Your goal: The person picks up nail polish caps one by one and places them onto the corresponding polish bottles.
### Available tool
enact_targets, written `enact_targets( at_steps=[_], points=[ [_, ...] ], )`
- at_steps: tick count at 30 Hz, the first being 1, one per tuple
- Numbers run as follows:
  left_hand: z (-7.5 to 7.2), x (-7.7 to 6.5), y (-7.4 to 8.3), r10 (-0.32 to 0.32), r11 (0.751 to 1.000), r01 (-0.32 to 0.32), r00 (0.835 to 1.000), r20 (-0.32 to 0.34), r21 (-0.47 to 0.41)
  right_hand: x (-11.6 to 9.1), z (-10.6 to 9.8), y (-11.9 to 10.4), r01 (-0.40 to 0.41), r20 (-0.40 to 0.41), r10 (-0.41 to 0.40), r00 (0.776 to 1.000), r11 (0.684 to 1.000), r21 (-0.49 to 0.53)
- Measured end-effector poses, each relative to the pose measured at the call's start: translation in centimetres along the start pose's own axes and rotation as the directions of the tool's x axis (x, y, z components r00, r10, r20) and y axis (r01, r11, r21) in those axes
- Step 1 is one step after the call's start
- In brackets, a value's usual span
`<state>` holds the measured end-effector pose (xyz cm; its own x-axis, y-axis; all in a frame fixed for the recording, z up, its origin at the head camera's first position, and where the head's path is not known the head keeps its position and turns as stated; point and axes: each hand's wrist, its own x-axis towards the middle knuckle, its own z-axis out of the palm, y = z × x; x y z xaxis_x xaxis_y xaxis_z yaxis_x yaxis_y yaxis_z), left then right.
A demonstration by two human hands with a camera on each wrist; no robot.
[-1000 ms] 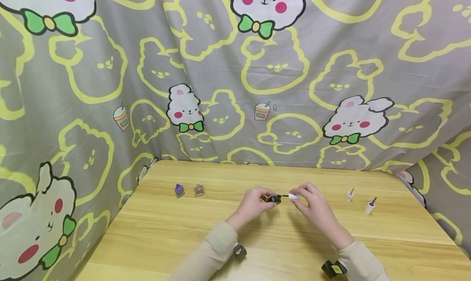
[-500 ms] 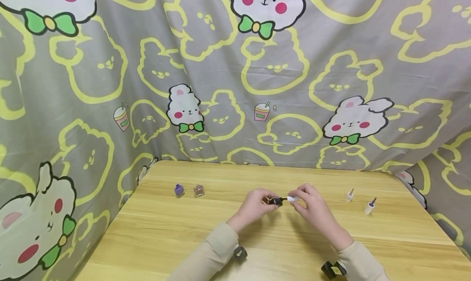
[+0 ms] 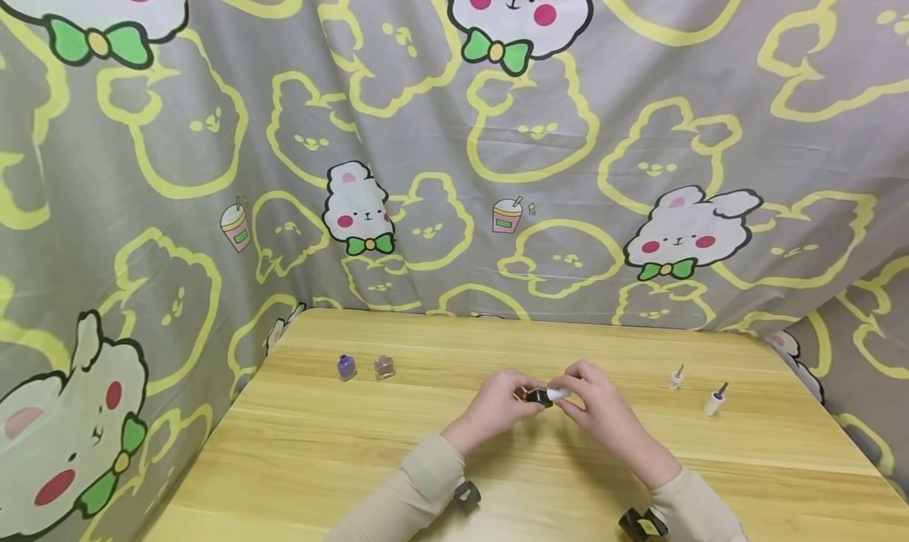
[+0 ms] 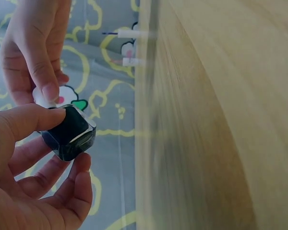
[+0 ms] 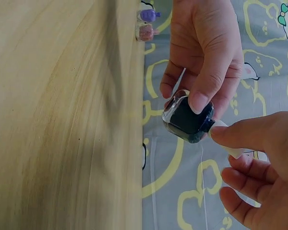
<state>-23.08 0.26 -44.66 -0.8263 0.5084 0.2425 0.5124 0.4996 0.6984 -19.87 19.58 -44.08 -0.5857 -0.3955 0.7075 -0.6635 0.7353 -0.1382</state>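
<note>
In the head view my left hand [image 3: 495, 406] grips a small dark nail polish bottle [image 3: 540, 398] over the middle of the table, tilted with its neck toward the right. My right hand [image 3: 605, 412] pinches the white cap [image 3: 559, 394] between thumb and fingers. The cap sits right at the neck of the bottle, its brush hidden. In the right wrist view a short black neck shows between the dark glass bottle [image 5: 186, 120] and the white cap [image 5: 236, 152]. My left thumb lies across the flat side of the bottle [image 4: 73, 133] in the left wrist view.
An uncapped purple polish bottle [image 3: 346, 367] and a pinkish one [image 3: 384, 368] stand at the table's back left. Two white caps, a smaller one [image 3: 675, 379] and a taller one [image 3: 713, 402], stand at the right, brushes up. A patterned curtain [image 3: 426, 147] hangs behind the wooden table [image 3: 319, 463].
The brush showed between cap and bottle a second ago. Cap and bottle have come together, the brush has gone into the bottle, and both hands have dropped slightly.
</note>
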Motion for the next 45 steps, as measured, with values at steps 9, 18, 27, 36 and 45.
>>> enact_targets(
  at_steps=[9, 18, 27, 36, 45],
  points=[
    [0.1, -0.1, 0.3, 0.009, 0.999, -0.010, 1.000, 0.019, 0.041, -0.1, -0.2, -0.2, 0.006, 0.053, -0.007, 0.999, 1.000, 0.019],
    [0.5, -0.2, -0.2, -0.031, 0.995, 0.033, 0.999, 0.016, -0.093, -0.1, -0.6, -0.2, -0.068, 0.093, 0.061, 0.994, 0.994, 0.080],
    [0.9, 0.3, -1.3, -0.197, 0.906, 0.215, 0.976, 0.087, -0.363, 0.0, -0.7, 0.3, -0.348, 0.189, 0.297, 0.936, 0.862, 0.369],
    [0.9, 0.2, -1.1, -0.251, 0.825, 0.288, 0.958, 0.142, -0.487, -0.3, -0.3, 1.1, -0.418, 0.292, 0.303, 0.907, 0.727, 0.544],
    [0.9, 0.1, -0.7, -0.229, 0.832, 0.270, 0.963, 0.142, -0.485, -0.4, 0.1, 0.9, -0.441, 0.232, 0.375, 0.898, 0.750, 0.493]
  ],
)
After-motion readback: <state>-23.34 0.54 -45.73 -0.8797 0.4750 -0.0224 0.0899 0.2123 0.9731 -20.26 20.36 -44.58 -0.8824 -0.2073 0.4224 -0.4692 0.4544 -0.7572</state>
